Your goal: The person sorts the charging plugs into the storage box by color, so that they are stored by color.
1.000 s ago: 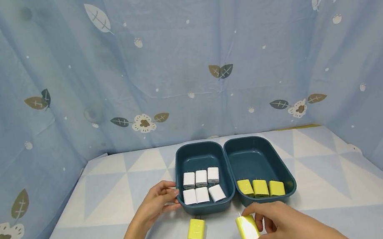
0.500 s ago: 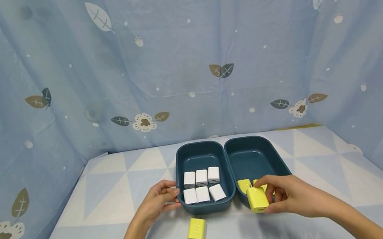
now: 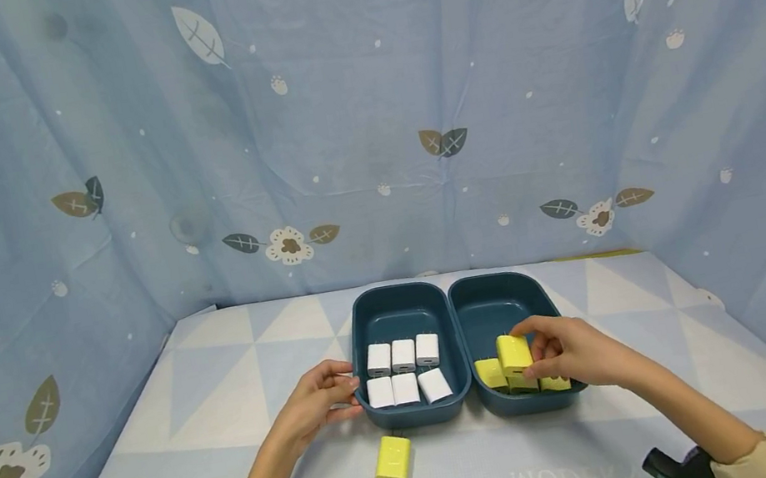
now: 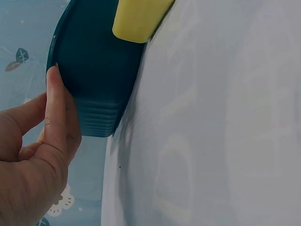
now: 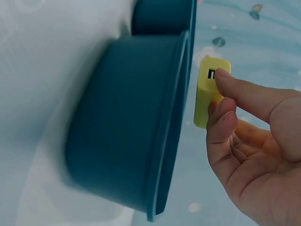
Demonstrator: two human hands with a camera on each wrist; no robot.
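Observation:
My right hand (image 3: 569,349) pinches a yellow USB charger plug (image 3: 514,353) between thumb and fingers, above the front of the right dark teal bin (image 3: 503,299). Its USB port shows beside the thumb in the right wrist view, where the charger (image 5: 203,104) is outside the bin's rim. Several yellow chargers (image 3: 490,374) line the bin's front, partly covered by the held one. My left hand (image 3: 316,407) touches the left wall of the other teal bin (image 3: 417,415); in the left wrist view one straight finger (image 4: 55,110) reaches its rim. Several white chargers (image 3: 405,388) form two rows there.
A loose yellow charger (image 3: 393,461) lies on the patterned tablecloth (image 3: 225,384) in front of the left bin. The two bins stand side by side. A blue printed curtain (image 3: 361,107) encloses the back and sides.
My right hand has carried the yellow charger from the tablecloth in front of the right bin, forward and up, to over that bin. My left hand stays at the left bin's side.

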